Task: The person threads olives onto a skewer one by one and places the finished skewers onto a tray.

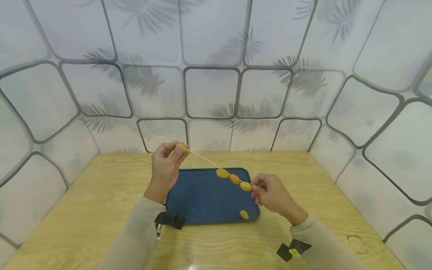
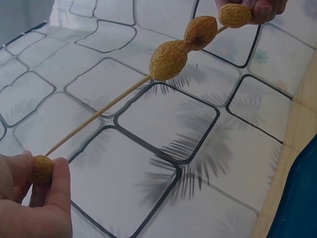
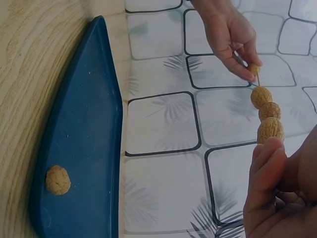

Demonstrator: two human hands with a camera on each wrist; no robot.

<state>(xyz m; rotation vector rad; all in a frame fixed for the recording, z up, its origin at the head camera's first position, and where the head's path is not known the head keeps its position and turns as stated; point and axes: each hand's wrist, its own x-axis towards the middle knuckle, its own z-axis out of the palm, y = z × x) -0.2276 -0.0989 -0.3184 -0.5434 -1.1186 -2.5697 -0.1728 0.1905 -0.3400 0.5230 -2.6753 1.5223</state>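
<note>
My left hand (image 1: 165, 165) pinches a wrinkled golden-brown oval ball (image 2: 41, 169) between thumb and fingers, at the far part of a thin wooden skewer (image 1: 204, 159). Three similar balls sit in a row at the skewer's other end: an outer ball (image 2: 235, 15), a middle ball (image 2: 200, 32) and an inner ball (image 2: 169, 60). Beside the outer ball, the fingertips of my right hand (image 1: 270, 191) grip the skewer's end, which they hide. A bare stretch of stick separates the row from the ball in my left hand. The skewer slants down toward the right, above a blue tray (image 1: 202, 198).
One loose ball (image 1: 244, 215) lies in the tray's near right corner. Beneath the tray is a light wooden table (image 1: 84, 210). A pale patterned wall covering (image 1: 212, 93) encloses the table's back and sides.
</note>
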